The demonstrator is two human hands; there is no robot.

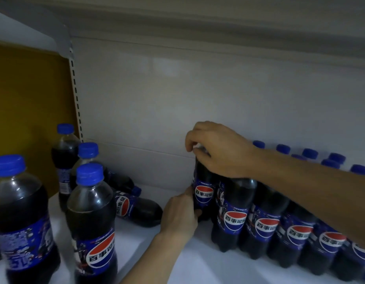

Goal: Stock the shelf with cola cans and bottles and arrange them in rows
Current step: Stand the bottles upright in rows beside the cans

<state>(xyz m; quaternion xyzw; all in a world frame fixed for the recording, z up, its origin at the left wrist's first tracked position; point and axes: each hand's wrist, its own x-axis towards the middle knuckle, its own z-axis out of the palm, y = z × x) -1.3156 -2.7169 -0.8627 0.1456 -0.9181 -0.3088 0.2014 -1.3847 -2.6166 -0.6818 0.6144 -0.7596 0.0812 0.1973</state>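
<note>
Your right hand (pixel 218 152) comes in from the right with its fingers curled over the top of an upright cola bottle (pixel 203 194), gripping it from above (the cap is hidden under your fingers). Your left hand (pixel 180 214) reaches up from the near edge and holds the same bottle low down, fingers wrapped round its lower part. That bottle stands on the white shelf (pixel 198 267) at the left end of the row of bottles (pixel 280 228), just beside its neighbour, with the pale back panel (pixel 177 95) behind it. More blue caps show farther back on the right. Well apart to the left, four loose bottles (pixel 91 222) stand upright, and two lying bottles (pixel 139 210) rest on their sides between the groups. A yellow panel (pixel 30 99) closes the far left.
</note>
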